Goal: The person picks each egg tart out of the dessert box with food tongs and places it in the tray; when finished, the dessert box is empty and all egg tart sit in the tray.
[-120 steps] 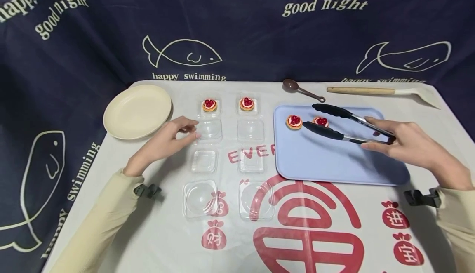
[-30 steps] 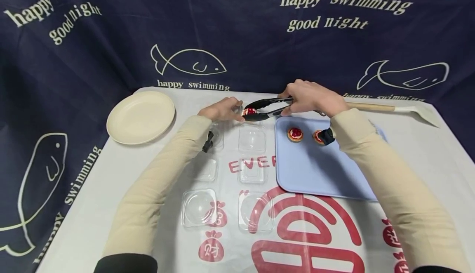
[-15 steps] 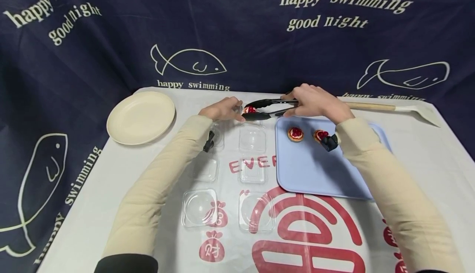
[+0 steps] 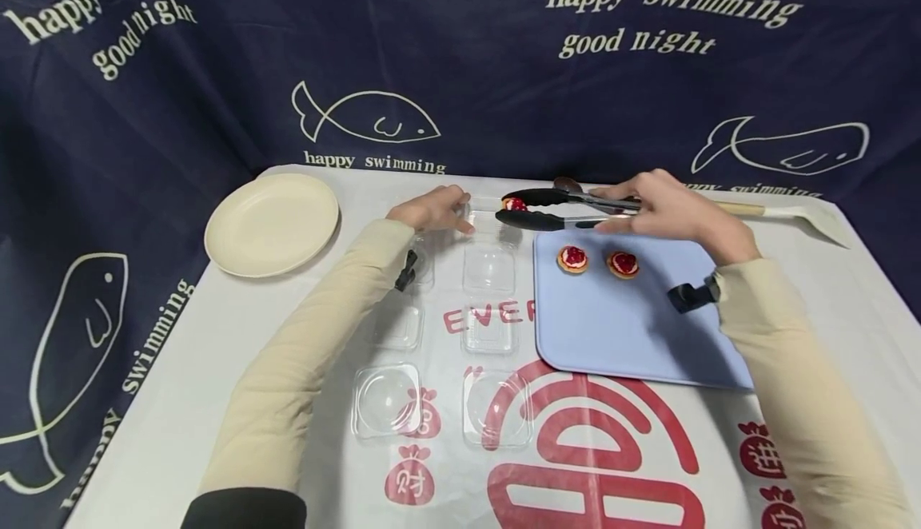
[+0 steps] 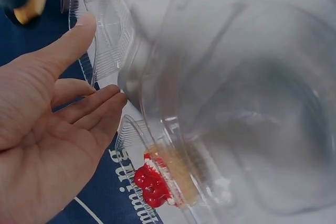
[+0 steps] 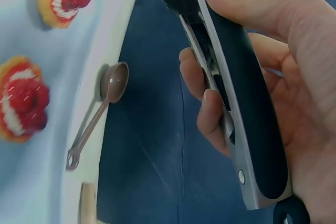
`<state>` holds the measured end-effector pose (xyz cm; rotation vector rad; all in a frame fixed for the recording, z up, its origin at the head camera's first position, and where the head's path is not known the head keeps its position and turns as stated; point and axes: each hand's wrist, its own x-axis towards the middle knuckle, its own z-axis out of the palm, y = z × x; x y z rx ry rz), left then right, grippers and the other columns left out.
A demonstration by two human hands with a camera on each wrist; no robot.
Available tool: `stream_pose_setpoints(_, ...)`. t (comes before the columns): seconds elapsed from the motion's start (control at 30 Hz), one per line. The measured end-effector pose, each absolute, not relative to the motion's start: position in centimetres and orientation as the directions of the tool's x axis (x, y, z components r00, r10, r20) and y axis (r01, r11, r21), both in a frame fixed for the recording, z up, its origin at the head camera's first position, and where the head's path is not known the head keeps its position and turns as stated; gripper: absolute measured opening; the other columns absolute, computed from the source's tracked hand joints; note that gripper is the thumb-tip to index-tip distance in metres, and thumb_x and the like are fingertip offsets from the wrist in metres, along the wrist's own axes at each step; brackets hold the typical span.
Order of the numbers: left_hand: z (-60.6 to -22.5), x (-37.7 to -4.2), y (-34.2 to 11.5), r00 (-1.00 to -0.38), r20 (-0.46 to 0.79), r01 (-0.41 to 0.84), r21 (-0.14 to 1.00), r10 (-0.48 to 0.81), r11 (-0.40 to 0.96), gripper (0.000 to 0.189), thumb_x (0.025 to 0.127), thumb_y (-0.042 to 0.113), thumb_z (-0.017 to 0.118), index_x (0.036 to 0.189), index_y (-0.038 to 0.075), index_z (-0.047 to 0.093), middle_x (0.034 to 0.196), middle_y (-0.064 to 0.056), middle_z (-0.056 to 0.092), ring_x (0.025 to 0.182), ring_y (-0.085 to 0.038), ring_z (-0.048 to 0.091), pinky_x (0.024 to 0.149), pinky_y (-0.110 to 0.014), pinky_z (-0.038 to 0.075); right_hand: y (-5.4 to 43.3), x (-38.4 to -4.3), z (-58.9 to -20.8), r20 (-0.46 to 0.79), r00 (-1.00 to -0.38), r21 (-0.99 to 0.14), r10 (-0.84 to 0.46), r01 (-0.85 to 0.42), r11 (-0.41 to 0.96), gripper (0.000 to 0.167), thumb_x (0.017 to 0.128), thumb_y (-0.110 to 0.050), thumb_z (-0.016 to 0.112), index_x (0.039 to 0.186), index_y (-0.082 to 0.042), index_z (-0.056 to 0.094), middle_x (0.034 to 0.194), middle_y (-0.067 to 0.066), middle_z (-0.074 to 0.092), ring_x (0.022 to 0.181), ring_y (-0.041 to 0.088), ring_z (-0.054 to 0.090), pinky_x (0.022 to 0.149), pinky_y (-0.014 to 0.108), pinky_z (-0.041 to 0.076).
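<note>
My right hand (image 4: 669,205) holds black-tipped tongs (image 4: 547,220), with thumb and fingers around the handles in the right wrist view. Between the tong tips sits a small red-topped tart (image 4: 514,204), right beside a clear plastic container (image 4: 484,221) in the back row. My left hand (image 4: 432,209) is at that container's left edge, thumb and fingers fairly straight and apart, seemingly touching the rim. In the left wrist view another tart (image 5: 160,182) rests in a neighbouring clear container; in the head view my left hand hides it.
A blue tray (image 4: 612,329) at right bears two tarts (image 4: 572,259). Several clear containers (image 4: 489,267) stand in two columns nearer me. A cream plate (image 4: 272,225) lies at left. A brown spoon (image 6: 116,82) and a wooden-handled spatula (image 4: 799,212) lie behind the tray.
My right hand has moved from the tray to the back container, then back rightward, drawing the tart out in the tongs. Earlier, my left hand moved up to the container's edge, where it stays.
</note>
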<state>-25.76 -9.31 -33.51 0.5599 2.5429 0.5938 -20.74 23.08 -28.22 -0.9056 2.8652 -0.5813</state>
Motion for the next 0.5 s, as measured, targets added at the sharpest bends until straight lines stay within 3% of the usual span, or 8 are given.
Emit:
stream_pose_setpoints(0.07, -33.5, -25.8, -9.3, -0.807, -0.361, 0.263, 0.489, 0.467, 0.832, 0.041, 0.091, 0.024, 0.069, 0.122, -0.001, 0.057, 0.11, -0.009, 0.056, 0.097, -0.02, 0.047, 0.095, -0.031, 0.042, 24.1, -19.7, -28.5, 0.053, -0.833, -0.393, -0.55, -0.524, 0.756, 0.05, 0.078, -0.021, 0.082, 0.123, -0.005, 0.068, 0.054, -0.006, 0.046, 0.044, 0.002, 0.021, 0.044, 0.024, 0.028)
stream_pose_setpoints(0.17, -33.3, -25.7, -9.2, -0.812, -0.382, 0.235, 0.479, 0.442, 0.846, 0.064, 0.091, 0.026, 0.07, 0.144, 0.0, 0.042, 0.14, -0.013, 0.048, 0.122, -0.023, 0.045, 0.112, -0.036, 0.034, 25.5, -18.0, -28.8, 0.05, -0.852, -0.408, -0.52, -0.493, 0.768, 0.05, 0.077, -0.019, 0.083, 0.123, -0.006, 0.068, 0.061, -0.004, 0.05, 0.045, 0.002, 0.022, 0.043, 0.024, 0.028)
stream_pose_setpoints(0.23, -33.1, -25.7, -9.2, -0.809, -0.389, 0.231, 0.478, 0.441, 0.847, 0.065, 0.091, 0.026, 0.07, 0.144, 0.001, 0.042, 0.142, -0.014, 0.047, 0.124, -0.025, 0.044, 0.112, -0.037, 0.034, 26.5, -16.9, -29.1, 0.053, -0.859, -0.42, -0.509, -0.481, 0.769, 0.051, 0.077, -0.019, 0.083, 0.124, -0.006, 0.068, 0.063, -0.004, 0.054, 0.045, 0.001, 0.02, 0.042, 0.024, 0.027)
stream_pose_setpoints(0.33, -33.1, -25.8, -9.2, -0.809, -0.387, 0.237, 0.476, 0.443, 0.847, 0.063, 0.09, 0.025, 0.07, 0.142, 0.0, 0.044, 0.137, -0.014, 0.05, 0.119, -0.024, 0.045, 0.11, -0.036, 0.035, 27.9, -15.4, -29.6, 0.077, -0.856, -0.407, -0.511, -0.495, 0.768, 0.051, 0.075, -0.018, 0.083, 0.123, -0.006, 0.068, 0.056, -0.01, 0.043, 0.045, -0.002, 0.018, 0.041, 0.022, 0.026)
stream_pose_setpoints(0.5, -33.3, -26.1, -9.1, -0.801, -0.394, 0.245, 0.471, 0.45, 0.847, 0.065, 0.091, 0.026, 0.07, 0.143, 0.0, 0.043, 0.136, -0.014, 0.051, 0.12, -0.024, 0.046, 0.112, -0.036, 0.034, 29.6, -13.0, -30.2, 0.091, -0.848, -0.389, -0.522, -0.513, 0.765, 0.051, 0.073, -0.017, 0.085, 0.12, -0.005, 0.07, 0.065, -0.01, 0.054, 0.047, -0.004, 0.02, 0.042, 0.019, 0.024)
